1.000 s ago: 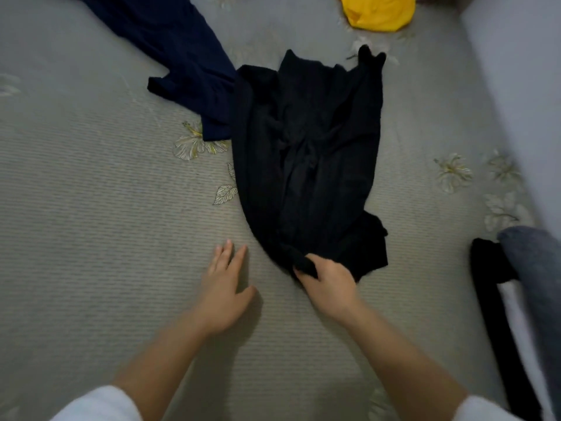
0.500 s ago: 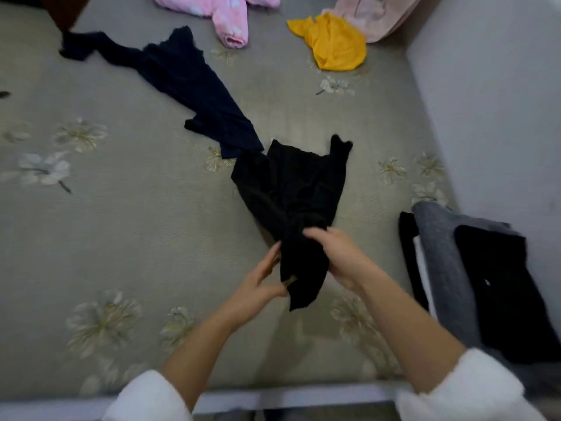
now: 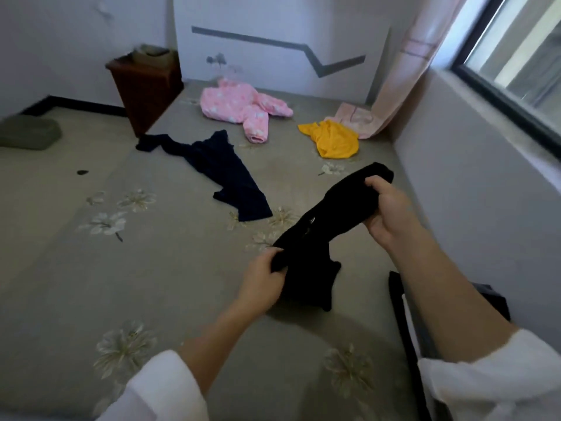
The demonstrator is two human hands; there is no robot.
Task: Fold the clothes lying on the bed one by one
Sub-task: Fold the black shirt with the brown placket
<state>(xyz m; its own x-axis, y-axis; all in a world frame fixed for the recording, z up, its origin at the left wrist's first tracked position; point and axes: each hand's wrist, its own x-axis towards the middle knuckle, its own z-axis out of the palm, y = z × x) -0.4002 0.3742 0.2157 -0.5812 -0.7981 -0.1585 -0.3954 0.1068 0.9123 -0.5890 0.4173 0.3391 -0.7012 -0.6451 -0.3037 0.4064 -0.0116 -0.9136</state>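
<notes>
A black garment (image 3: 315, 235) hangs bunched in the air above the grey flowered bed (image 3: 151, 268). My left hand (image 3: 262, 276) grips its lower end and my right hand (image 3: 387, 212) grips its upper end, so the cloth stretches slantwise between them. A loose flap droops below my left hand. Farther back on the bed lie a dark navy garment (image 3: 218, 174), a pink spotted jacket (image 3: 239, 109) and a yellow garment (image 3: 332, 139).
A dark stack of clothes (image 3: 397, 302) lies at the bed's right edge, partly behind my right arm. A brown wooden cabinet (image 3: 144, 86) stands at the back left. The wall and window sill (image 3: 485, 141) close off the right side; a pink curtain (image 3: 403, 71) hangs there.
The black garment went from lying flat on the bed to being lifted clear of it, held in both hands. My view rose to take in the far wall and window.
</notes>
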